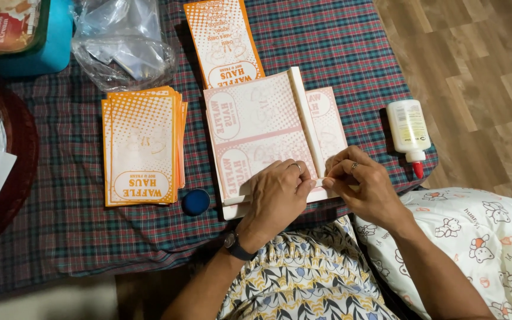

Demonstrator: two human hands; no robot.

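Note:
A folded paper sheet (256, 127), white with pale orange print showing through, lies on the plaid-covered table (339, 53) in front of me. A raised folded flap (304, 115) runs down its middle. My left hand (277, 198) presses flat on the sheet's near part, next to the flap's near end. My right hand (365, 186) pinches the near end of the flap and the sheet's right edge. Both hands wear a ring, and the left wrist has a watch.
A stack of orange printed sheets (141, 148) lies to the left, another orange sheet (223, 38) behind. A blue round cap (196, 201) sits by the stack. A white glue bottle (409, 133) with a red tip lies at the right edge. A clear plastic bag (122, 41) is at the back.

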